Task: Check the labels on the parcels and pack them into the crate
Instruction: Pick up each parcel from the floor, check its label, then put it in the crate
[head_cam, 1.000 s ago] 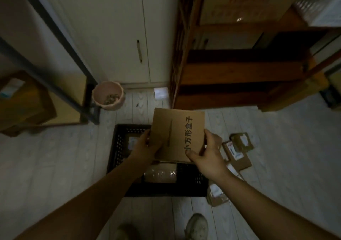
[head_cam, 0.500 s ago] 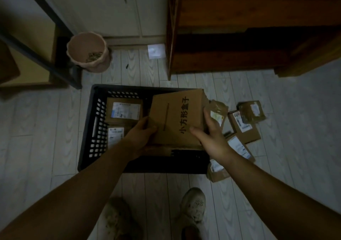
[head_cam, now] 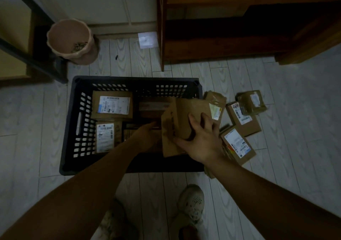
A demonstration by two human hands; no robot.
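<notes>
One cardboard box point(head_cam: 186, 110) tilts over the black crate point(head_cam: 132, 80); right grip point(head_cam: 201, 142) clamps it, left grip point(head_cam: 147, 134) alongside, closure unclear.

The cardboard box point(head_cam: 184, 114) has come down into the crate point(head_cam: 129, 79); it now stands tilted on edge.

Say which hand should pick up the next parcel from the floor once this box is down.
Probably right. The floor parcels lie right of the crate, beside the right hand gripping the box; the left hand is inside the crate, farther off.
</notes>
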